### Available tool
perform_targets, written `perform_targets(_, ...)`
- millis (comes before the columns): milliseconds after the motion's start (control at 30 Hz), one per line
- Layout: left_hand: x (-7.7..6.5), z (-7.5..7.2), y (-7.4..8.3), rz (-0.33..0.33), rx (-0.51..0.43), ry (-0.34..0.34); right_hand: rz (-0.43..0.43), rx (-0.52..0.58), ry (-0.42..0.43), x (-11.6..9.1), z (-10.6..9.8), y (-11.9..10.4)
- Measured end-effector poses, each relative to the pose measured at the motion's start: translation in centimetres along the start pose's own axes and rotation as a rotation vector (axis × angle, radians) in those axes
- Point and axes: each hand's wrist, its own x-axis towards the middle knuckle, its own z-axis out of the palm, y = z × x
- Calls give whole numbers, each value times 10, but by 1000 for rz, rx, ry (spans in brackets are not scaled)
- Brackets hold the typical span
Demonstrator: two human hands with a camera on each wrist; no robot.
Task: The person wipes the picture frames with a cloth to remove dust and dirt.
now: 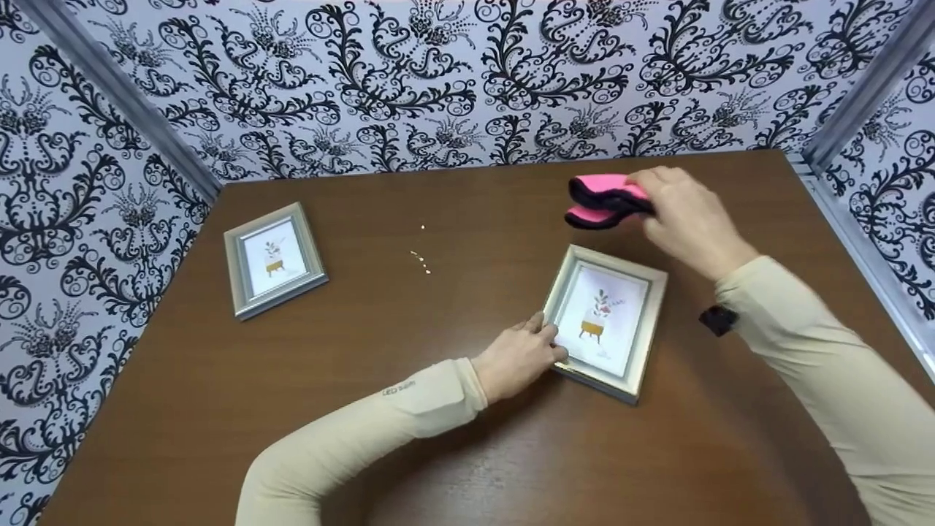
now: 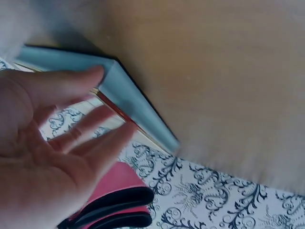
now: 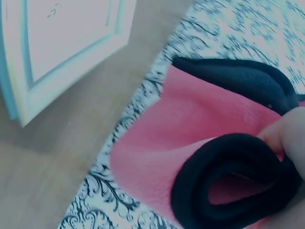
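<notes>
Perhaps a booth [image 1: 467, 80] (patterned walls [image 1: 66, 256], metal posts [image 1: 119, 88])

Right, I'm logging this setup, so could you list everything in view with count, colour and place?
Tabletop: one, brown, beneath the prints
Left framed plant print: one, beige and silver frame, far left
Right framed plant print: one, cream frame, right of centre
Folded cloth: one, pink with black edging, held above the tabletop
Specks: several, white, on the tabletop between the prints
Wallpapered walls: three, white with black scrolls, left, back and right
Metal strips: at least three, grey, at the walls' edges
Sleeves: two, beige, both arms
Small object: one, black, by the right sleeve
Left hand: one, bare, touching the right print
Right hand: one, bare, holding the cloth
</notes>
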Motion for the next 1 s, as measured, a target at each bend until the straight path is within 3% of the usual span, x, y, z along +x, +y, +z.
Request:
perform_targets(100,0,1,-6,22,11,1,-9,-48,-38,2,25,-4)
perform_targets(200,0,4,-11,27,35,15,-39,-117,-154,-5,51,-7)
perform_targets(300,0,8,-16,5,61,13,-125,-179,-288,-17,70,-7)
perform_targets(367,0,10,-18,-22,76,6,-177,-201,-335,-24,78,-7)
perform_targets(500,0,13,-21,-49,103,16,-277,-177,-344,-30,83,-4)
perform_targets(700,4,15,-19,-9,181,89,-441,-39,-371,-31,84,-4)
perform_targets(1000,7,13,-15,17,228,45,-407,-221,-334,-25,80,13)
